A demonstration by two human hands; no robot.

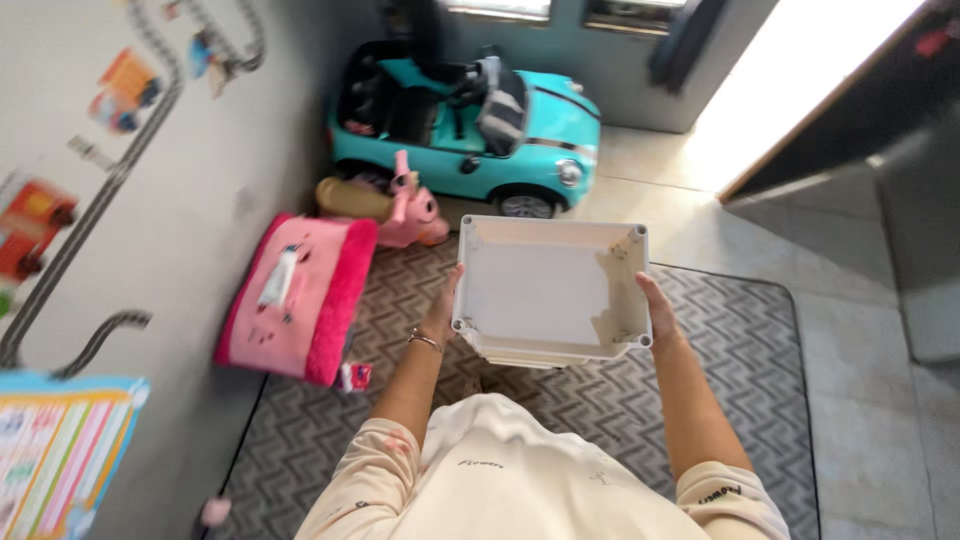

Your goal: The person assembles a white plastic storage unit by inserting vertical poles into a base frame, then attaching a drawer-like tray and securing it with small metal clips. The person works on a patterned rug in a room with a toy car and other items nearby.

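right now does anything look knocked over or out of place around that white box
The white box is empty and held level between the left hand and right hand. Odd bits lie left of it: a pink cushion slumped against the wall, and a pink toy lying on its side beside the turquoise ride-on car.

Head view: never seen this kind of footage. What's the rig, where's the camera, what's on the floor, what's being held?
There is no machine here: a person wears one camera on the head, looking down past their chest at their own bare hands. The left hand and right hand grip opposite sides of a shallow white square tray, held up in the air with its inside facing the camera. Below is a grey zigzag rug on a tiled floor. Along the wall sit a pink cushion, a pink toy animal and a turquoise ride-on toy car.
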